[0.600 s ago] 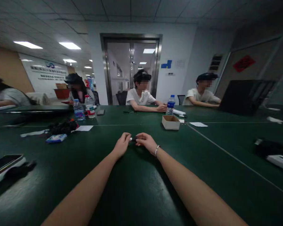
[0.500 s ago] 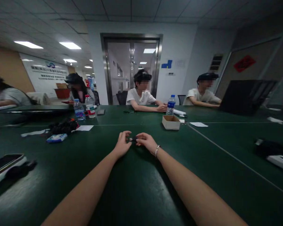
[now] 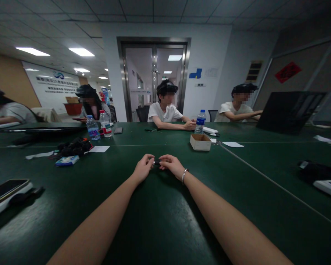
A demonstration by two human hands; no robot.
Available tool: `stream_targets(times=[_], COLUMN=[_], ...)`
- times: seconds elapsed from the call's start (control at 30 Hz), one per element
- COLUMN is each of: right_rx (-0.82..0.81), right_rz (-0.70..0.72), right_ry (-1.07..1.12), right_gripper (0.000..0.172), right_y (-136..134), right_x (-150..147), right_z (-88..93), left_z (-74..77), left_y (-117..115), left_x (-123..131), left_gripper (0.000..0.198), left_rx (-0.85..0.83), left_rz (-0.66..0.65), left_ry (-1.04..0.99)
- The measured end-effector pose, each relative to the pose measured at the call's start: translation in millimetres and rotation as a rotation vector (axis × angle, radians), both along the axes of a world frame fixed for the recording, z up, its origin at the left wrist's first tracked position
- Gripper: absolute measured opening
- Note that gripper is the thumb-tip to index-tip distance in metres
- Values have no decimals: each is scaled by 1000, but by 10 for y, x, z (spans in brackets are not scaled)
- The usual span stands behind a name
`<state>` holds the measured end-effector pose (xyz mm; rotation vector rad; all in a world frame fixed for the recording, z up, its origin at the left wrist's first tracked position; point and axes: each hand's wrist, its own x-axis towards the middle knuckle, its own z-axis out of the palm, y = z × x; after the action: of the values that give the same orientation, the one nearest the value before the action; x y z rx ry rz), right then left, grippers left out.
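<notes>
Both my arms reach forward over the dark green table (image 3: 160, 221). My left hand (image 3: 142, 168) and my right hand (image 3: 171, 165) meet at the table's middle, fingers pinched together on a small dark object with a metal end (image 3: 156, 162). It is too small to name. A bracelet (image 3: 184, 175) circles my right wrist. Both hands rest low on the tabletop.
A small open cardboard box (image 3: 200, 142) stands beyond my hands. Water bottles (image 3: 92, 127) (image 3: 200, 122), a black bundle (image 3: 74, 146), a blue packet (image 3: 67, 160) and paper (image 3: 98, 149) lie left. A phone (image 3: 5, 187) lies near left, a laptop (image 3: 288, 110) far right. Several people sit across.
My hands stay pinched on the small object; the left fingers shifted slightly. The view tilted a little, and the person at far right raised a forearm.
</notes>
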<state>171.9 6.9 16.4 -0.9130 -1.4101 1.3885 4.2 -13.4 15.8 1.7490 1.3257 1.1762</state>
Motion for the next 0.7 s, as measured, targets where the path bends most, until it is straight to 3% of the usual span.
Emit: stream_targets(times=[0.2, 0.7], right_rx=[-5, 16], right_rz=[19, 41], right_ry=[-12, -1], right_gripper=[23, 22], right_y=[-13, -17], right_x=[8, -2], right_z=[12, 24], left_z=[-54, -18], left_y=[39, 0], left_x=[-11, 2], left_gripper=[37, 45], left_rx=[-11, -34], left_rz=[3, -26], left_ry=[-8, 39])
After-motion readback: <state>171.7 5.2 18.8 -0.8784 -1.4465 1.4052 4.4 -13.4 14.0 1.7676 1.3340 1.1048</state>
